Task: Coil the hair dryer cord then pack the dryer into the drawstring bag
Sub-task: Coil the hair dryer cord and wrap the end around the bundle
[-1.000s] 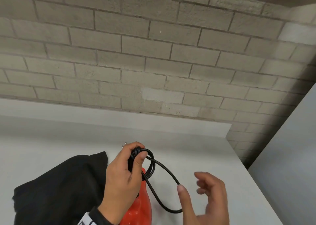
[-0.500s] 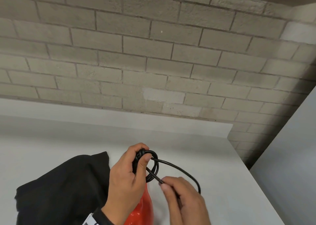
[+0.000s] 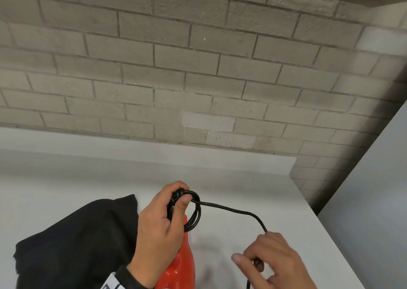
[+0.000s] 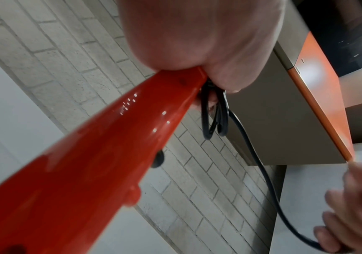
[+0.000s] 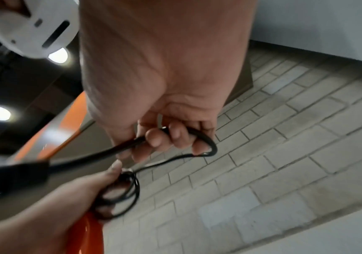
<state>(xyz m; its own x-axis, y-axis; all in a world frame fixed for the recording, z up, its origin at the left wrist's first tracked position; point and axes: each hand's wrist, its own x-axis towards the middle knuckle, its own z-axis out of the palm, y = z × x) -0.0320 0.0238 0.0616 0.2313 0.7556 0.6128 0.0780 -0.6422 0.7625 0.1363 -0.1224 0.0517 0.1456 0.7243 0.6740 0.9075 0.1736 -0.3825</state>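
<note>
My left hand (image 3: 169,218) grips the top of the red hair dryer's handle (image 3: 182,266) together with a small coil of black cord (image 3: 196,214). From the coil a free length of the cord (image 3: 237,211) runs right to my right hand (image 3: 264,262), whose curled fingers hold it. In the left wrist view the red handle (image 4: 93,163) fills the lower left and the cord (image 4: 260,171) slants down to the right hand (image 4: 353,214). In the right wrist view the right hand's fingers (image 5: 171,135) are curled around the cord (image 5: 206,142). The black drawstring bag (image 3: 72,242) lies crumpled beside the left hand.
The work goes on above a white table (image 3: 231,178) set against a grey brick wall (image 3: 176,68). The table's right edge (image 3: 326,229) runs diagonally, with a pale panel (image 3: 374,200) beyond it. A white head-worn device (image 5: 30,25) shows in the right wrist view.
My right hand took hold of the cord near the coil, then drew it out to the lower right, so a straighter length now stretches from the coil. The left hand stayed put.
</note>
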